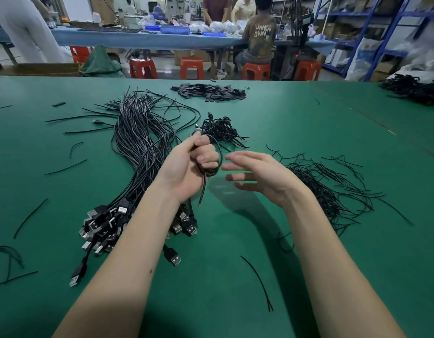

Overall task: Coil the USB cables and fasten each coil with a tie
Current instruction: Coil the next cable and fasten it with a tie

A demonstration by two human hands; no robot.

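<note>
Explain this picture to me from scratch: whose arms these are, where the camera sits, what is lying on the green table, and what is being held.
There is no machine here. The single picture comes from a camera worn on a person's head, looking forward and down, so the two bare arms belong to the wearer. The left hand grips a coiled cable, its fingers curled round the loop, with the loose end hanging below. The right hand is open beside it and holds nothing. On the green table lie a big bundle of USB cables with their plugs toward the wearer, a small heap of finished coils, a pile of thin black ties on the right, and stray ties scattered about. Other people work at a bench behind.
</note>
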